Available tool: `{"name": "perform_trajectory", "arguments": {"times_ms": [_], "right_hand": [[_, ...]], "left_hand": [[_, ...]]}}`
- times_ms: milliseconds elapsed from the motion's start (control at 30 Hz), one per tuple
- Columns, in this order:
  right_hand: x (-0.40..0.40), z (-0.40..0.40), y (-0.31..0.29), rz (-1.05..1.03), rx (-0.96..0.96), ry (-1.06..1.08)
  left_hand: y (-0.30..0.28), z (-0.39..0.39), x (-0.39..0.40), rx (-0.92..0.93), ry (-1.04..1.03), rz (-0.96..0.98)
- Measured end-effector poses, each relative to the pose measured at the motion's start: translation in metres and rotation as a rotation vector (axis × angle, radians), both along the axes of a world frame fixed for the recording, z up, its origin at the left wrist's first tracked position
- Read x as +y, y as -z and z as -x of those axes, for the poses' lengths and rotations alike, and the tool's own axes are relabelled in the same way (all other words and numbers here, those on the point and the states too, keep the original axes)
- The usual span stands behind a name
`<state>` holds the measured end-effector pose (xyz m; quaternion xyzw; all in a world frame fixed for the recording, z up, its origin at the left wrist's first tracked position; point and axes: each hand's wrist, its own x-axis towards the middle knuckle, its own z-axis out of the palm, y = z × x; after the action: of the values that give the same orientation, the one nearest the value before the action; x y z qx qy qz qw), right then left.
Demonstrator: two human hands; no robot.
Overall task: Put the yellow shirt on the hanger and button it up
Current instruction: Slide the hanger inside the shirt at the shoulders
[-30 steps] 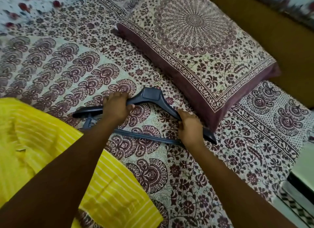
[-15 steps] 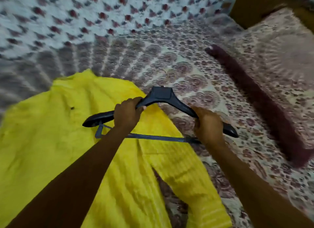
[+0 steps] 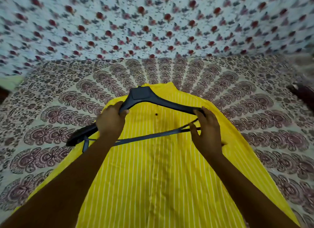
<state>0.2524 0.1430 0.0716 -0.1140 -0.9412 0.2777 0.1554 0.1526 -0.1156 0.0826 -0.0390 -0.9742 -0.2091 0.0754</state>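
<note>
Dark hanger (image 3: 163, 102) crosswise, shirt (image 3: 158, 176) lengthwise.

A bright yellow cotton shirt with thin white vertical stripes (image 3: 153, 176) fills the centre down to 6 o'clock, with one small dark button near its top. Just above centre is a dark navy, almost black, plastic hanger (image 3: 163, 103) with a paler blue-grey lower bar. Around the shirt, from 9 to 3 o'clock, lies a cream bedspread printed with maroon fan-shaped scallops and small flowers (image 3: 51, 112). At 12 o'clock is a pale blue-white cloth dotted with red roses and grey leaves (image 3: 153, 20).
</note>
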Motion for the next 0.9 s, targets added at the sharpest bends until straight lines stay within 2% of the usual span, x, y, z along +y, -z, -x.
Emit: {"name": "perform_trajectory", "arguments": {"times_ms": [233, 367, 533, 800, 900], "right_hand": [[-0.05, 0.03, 0.019, -0.02, -0.025, -0.05], [-0.048, 0.035, 0.042, -0.027, -0.035, -0.041], [-0.049, 0.052, 0.065, 0.029, -0.154, -0.036], [-0.056, 0.13, 0.107, -0.036, -0.392, -0.153], [-0.06, 0.158, 0.115, -0.068, -0.399, -0.158]], "left_hand": [[0.019, 0.023, -0.055, -0.108, -0.163, -0.136], [0.037, 0.037, -0.064, -0.139, -0.248, -0.133], [0.056, 0.053, -0.066, -0.162, -0.193, -0.101], [0.075, 0.082, -0.075, -0.093, -0.265, -0.04], [0.083, 0.096, -0.082, -0.109, -0.307, -0.02]]}}
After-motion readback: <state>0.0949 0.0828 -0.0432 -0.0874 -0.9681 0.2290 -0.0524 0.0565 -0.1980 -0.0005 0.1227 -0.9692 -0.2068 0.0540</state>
